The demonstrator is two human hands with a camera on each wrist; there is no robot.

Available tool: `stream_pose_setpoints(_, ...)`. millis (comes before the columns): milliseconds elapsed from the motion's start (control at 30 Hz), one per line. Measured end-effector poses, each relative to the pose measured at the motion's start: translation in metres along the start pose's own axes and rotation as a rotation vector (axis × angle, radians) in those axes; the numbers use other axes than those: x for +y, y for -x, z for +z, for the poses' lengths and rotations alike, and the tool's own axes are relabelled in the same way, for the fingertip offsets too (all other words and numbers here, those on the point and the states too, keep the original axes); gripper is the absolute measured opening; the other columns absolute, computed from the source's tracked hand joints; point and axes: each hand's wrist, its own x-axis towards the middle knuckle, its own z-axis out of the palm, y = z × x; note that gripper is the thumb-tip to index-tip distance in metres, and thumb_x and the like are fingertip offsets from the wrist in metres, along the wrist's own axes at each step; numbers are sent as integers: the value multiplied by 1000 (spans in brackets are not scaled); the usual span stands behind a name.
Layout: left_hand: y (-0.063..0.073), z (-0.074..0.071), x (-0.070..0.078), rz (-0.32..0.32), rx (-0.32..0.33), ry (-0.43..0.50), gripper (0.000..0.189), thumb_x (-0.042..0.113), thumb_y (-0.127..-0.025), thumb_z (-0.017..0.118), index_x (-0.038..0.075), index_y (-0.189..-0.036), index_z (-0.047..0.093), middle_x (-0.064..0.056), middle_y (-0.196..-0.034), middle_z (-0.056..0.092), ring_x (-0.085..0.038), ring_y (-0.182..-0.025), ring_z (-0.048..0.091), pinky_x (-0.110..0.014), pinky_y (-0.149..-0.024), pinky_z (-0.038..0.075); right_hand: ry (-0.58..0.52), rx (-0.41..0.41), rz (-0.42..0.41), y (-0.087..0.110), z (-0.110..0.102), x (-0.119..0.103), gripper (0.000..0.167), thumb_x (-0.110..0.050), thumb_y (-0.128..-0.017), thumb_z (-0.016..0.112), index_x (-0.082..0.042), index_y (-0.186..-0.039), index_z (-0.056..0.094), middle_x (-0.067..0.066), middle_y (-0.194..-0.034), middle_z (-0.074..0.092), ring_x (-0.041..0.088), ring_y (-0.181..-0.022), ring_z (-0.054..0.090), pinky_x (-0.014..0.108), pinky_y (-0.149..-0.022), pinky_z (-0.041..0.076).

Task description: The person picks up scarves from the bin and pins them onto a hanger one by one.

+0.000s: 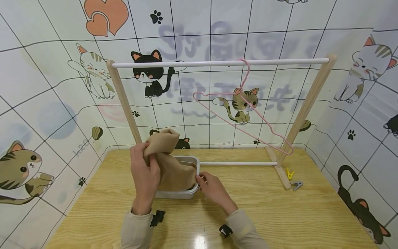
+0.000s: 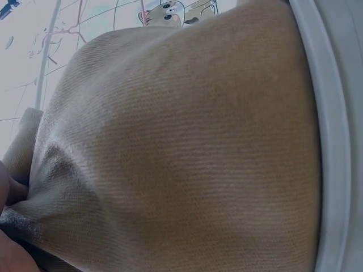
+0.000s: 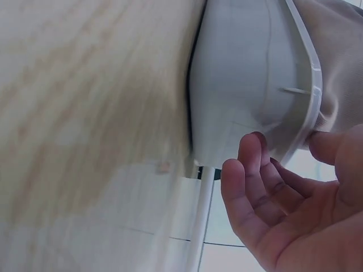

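My left hand (image 1: 144, 173) pinches a tan, finely ribbed cloth (image 1: 174, 171) by its upper end and lifts it, with a fold flopping over above the fingers. The cloth's lower part is still inside a pale grey plastic tub (image 1: 178, 195), and its full shape is hidden by folds. In the left wrist view the cloth (image 2: 198, 147) fills most of the picture, beside the tub's rim (image 2: 334, 147). At the tub's right side, my right hand (image 1: 214, 190) grips the rim, thumb (image 3: 326, 146) on the inner side and fingers (image 3: 233, 184) along the outside.
Behind the tub stands a wooden-sided rack with a white top rail (image 1: 192, 64) and a lower rail (image 1: 237, 163). A pink hanger (image 1: 245, 130) hangs from the top rail. A yellow clip (image 1: 290, 174) and a grey clip (image 1: 297, 185) lie by the rack's right foot (image 1: 281, 176).
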Motion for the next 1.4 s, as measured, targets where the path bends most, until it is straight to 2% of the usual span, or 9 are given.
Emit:
stream_pose_setpoints(267,2,-1,3,-4,0,36,17,1,-103,52,-5,-116,60,-23,-118,56,-32,-106,59,-30,-93,47,52,41,10,4,-12,-8,39,-40,-108,49,-9,-125,67,8,-103,71,12,-79,62,34,-68,51)
stream_pose_setpoints(567,3,-2,1,0,5,46,17,-1,-102,52,-6,-116,59,-24,-117,57,-32,-104,59,-27,-90,47,15,69,-9,17,-33,-28,47,-46,-108,46,-11,-132,64,1,-105,70,13,-86,67,34,-73,54)
stream_pose_setpoints(767,4,-1,-1,11,11,60,17,-2,-102,52,-6,-116,59,-23,-118,57,-32,-103,59,-24,-90,46,-3,117,-5,26,-47,-39,41,-45,-107,47,-17,-130,66,-2,-108,70,20,-97,68,37,-79,54)
stream_pose_setpoints(933,4,-1,-1,21,14,59,16,-2,-102,52,-6,-116,60,-23,-116,58,-33,-101,58,-25,-88,46,-24,162,2,34,-59,-44,37,-46,-107,48,-21,-126,67,-5,-105,69,18,-98,67,37,-82,54)
stream_pose_setpoints(1067,4,-1,-2,13,10,51,16,-2,-102,51,-6,-116,59,-22,-116,58,-31,-101,58,-24,-87,46,-27,188,3,40,-68,-48,40,-49,-106,48,-21,-126,67,-5,-105,69,15,-99,66,37,-84,54)
stream_pose_setpoints(1400,5,-1,-2,34,15,53,16,-3,-102,52,-7,-116,59,-23,-116,58,-33,-100,58,-26,-87,46,-27,244,-44,52,-88,-48,42,-45,-108,45,-16,-130,65,0,-109,70,25,-104,68,45,-91,54)
